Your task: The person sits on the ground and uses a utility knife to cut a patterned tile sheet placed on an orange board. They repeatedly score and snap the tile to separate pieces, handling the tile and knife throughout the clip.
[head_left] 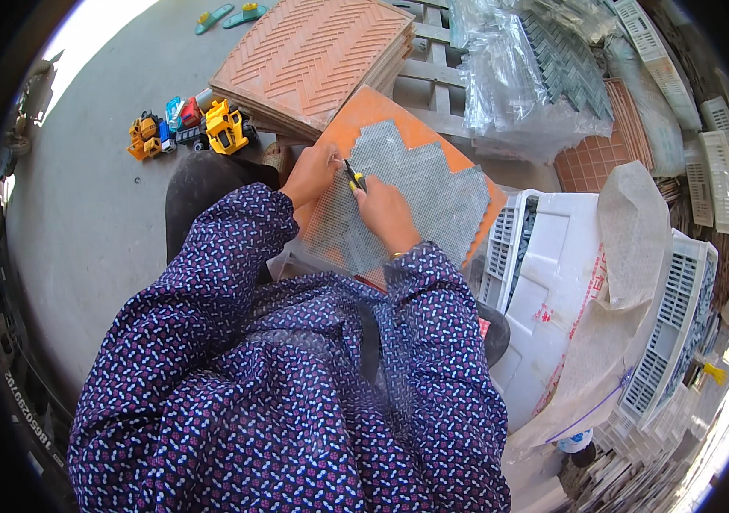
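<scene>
Directly before us, a grey mesh sheet [420,192] lies on an orange board [382,104]. Our right hand [386,215] has its fingers wrapped around a small black-and-yellow tool [352,177] near the sheet's upper-left edge. Our left hand [311,175] is close to the tool's tip, fingers curled; we cannot tell whether they pinch anything. Beyond, we see stacked orange herringbone panels [309,51], toy trucks [226,128] to their left and a white box [552,256] on our right.

The mesh [416,197] looks matt and rough, the board [420,128] smooth plastic, the wrap [501,81] glossy plastic, the sleeves [211,252] cloth.
</scene>
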The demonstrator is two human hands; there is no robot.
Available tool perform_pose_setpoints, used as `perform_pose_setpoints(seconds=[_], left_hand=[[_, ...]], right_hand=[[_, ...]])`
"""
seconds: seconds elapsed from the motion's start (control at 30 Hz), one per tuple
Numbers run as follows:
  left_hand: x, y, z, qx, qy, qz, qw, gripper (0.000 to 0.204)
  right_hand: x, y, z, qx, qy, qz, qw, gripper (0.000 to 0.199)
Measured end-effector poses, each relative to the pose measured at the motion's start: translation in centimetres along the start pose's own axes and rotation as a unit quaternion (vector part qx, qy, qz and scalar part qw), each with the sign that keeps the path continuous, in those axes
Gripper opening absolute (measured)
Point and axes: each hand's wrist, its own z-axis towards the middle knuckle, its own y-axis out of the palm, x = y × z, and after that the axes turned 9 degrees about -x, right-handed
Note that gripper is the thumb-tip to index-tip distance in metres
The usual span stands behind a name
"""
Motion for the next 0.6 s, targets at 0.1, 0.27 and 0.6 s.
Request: perform_pose_setpoints(seconds=[0.1,0.27,0.6], left_hand=[[-0.2,0.2,-0.1,0.016,-0.004,-0.019,1.0,0.011],[-0.1,0.0,-0.3,0.028,-0.001,-0.04,0.999,0.012],[0.1,-0.5,-1.2,0.062,-0.003,-0.038,0.997,0.012]], right_hand=[[0.3,0.1,-0.4,-0.006,-0.016,0.0,1.0,0.026],[0.1,0.7,-1.7,-0.02,-0.012,0.019,1.0,0.026],[0.3,1.9,-3.5,-0.037,-0.006,0.035,0.999,0.025]])
